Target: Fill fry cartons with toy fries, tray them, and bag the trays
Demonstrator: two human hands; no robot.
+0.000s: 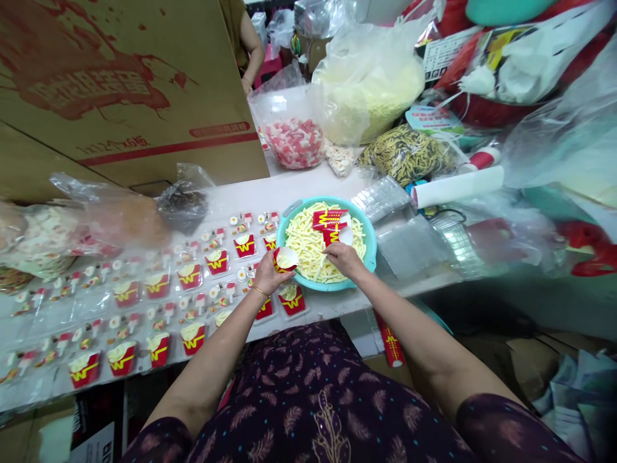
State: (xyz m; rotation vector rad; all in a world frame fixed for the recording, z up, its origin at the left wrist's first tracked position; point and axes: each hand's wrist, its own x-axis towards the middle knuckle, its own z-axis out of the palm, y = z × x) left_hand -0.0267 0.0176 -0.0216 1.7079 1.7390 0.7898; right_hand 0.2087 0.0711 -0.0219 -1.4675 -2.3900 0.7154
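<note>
My left hand [270,275] is closed around a small red fry carton [285,259], its white inside facing up with some pale pieces in it. The carton is at the left rim of a turquoise basin [370,238]. Pale yellow toy-like fries [301,239] fill the basin. Over its right side reaches my right hand [348,262], fingertips pinched together just above the fries; what they hold, if anything, is too small to make out. Flat red cartons with a yellow mark [330,220] lie on the fries, close to my right fingers.
Rows of clear trays with filled red cartons [189,276] and small food-shaped pieces cover the table's left side. Behind stand a big cardboard box [144,83] and bags of pink-white pieces [295,143] and pale fries [369,83]. Clear plastic packs [409,247] lie right. Another person's arm [251,45] shows behind.
</note>
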